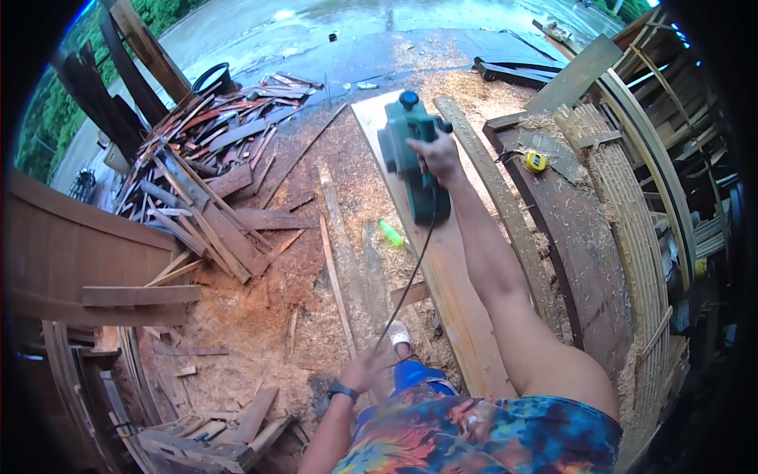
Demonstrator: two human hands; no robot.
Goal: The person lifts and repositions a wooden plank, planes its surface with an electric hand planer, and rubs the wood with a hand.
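Note:
My right hand (444, 162) is closed round the handle of a green electric planer (404, 154), at the far part of a long pale wooden board (458, 308). The planer rests on the board's upper face. From its rear a dark power cord (412, 284) runs back toward my body. Low in the view, my left hand (362, 373) is slightly blurred, with its fingers curled at the cord; a dark band is on that wrist.
Left of the board lies a bright green bottle (390, 233). A yellow tape measure (536, 162) sits on the shavings-covered bench (584, 253) at right. Scrap wood (213, 150) is heaped at left. Shavings cover the ground, and bundled slats (624, 205) stand at right.

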